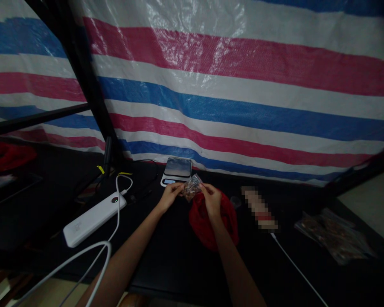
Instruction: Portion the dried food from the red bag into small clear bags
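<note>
Between my two hands is a small clear plastic bag (190, 188) with brownish contents that I cannot make out. My left hand (172, 195) pinches its left side, and my right hand (212, 198) grips its upper right edge. Just behind the bag stands a small digital scale (178, 167) with a lit display. Below my right hand and wrist lies a red bag or cloth bundle (225, 217), partly hidden by my forearm. A small round clear item (235, 202) sits to its right.
A white power bank (94, 218) with a white cable lies at the left. At the right are a pixelated object (259, 209) on a white cable and several filled clear bags (336, 234). Striped plastic sheeting (243, 94) hangs behind the black table (173, 264), beside a black frame post (83, 76).
</note>
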Motion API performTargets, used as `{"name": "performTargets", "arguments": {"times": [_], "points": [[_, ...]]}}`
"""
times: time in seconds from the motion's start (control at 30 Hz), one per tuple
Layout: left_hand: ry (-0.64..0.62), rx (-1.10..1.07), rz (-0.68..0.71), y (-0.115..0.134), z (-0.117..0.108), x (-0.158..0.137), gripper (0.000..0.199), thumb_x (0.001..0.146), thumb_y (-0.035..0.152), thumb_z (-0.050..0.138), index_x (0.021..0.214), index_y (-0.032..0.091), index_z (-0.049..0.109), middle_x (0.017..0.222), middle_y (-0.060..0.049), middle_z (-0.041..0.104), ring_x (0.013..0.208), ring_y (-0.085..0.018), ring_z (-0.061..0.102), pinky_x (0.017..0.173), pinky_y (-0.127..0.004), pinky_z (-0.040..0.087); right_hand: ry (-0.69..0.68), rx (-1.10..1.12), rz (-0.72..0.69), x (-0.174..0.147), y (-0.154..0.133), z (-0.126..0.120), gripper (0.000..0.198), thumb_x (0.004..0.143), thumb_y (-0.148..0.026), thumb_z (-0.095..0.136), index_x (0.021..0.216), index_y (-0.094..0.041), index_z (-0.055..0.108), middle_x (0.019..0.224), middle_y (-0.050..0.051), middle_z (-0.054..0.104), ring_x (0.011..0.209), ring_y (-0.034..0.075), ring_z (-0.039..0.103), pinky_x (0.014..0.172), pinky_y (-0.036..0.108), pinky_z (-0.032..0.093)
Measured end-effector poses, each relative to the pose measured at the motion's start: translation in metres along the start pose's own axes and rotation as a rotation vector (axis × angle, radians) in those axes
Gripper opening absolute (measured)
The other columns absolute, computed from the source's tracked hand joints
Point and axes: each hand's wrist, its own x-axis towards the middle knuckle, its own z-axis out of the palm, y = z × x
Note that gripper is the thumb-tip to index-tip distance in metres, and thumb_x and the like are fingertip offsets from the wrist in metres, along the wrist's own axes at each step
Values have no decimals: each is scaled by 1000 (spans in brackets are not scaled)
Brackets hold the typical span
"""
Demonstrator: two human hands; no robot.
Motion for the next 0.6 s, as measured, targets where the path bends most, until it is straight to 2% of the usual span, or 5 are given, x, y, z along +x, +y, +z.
{"name": "performTargets", "arguments": {"times": [0.1, 0.17, 0.27, 0.37, 0.6], "points": [[36, 63, 93, 8, 1, -3, 36, 75, 43, 53, 93, 15, 65, 92, -6, 66, 88, -20, 58, 80, -29, 44, -41, -9, -23, -3, -7, 0, 24, 69, -38, 56, 73, -16, 66, 73, 4, 68, 69, 18, 61, 65, 29, 46], [43, 72, 141, 13, 1, -4, 33, 76, 40, 54, 95, 15, 64, 99, -6, 64, 93, -19, 57, 85, -29, 41, -99, -16, -41, -5, -10, 2, 22, 68, -37, 58, 71, -17, 66, 71, 3, 68, 66, 18, 61, 63, 28, 46], [51, 55, 121, 16, 2, -5, 28, 71, 37, 59, 85, 14, 65, 89, -7, 67, 83, -19, 60, 78, -28, 44, -156, -43, -64, -10, -11, 8, 21, 68, -36, 58, 71, -18, 67, 70, 3, 68, 65, 17, 60, 61, 27, 46], [105, 44, 89, 15, 4, -6, 26, 70, 37, 59, 76, 12, 65, 74, -6, 67, 70, -17, 61, 67, -27, 46, -158, -91, -75, -13, -10, 13, 22, 70, -38, 57, 73, -19, 67, 71, 3, 68, 67, 17, 60, 63, 27, 46], [257, 99, 141, 11, 5, -6, 26, 72, 38, 57, 76, 13, 63, 70, -4, 66, 65, -16, 61, 60, -24, 45, -128, -205, -56, -12, -5, 11, 23, 69, -42, 57, 70, -21, 67, 68, 2, 68, 63, 17, 60, 61, 26, 44]]}}
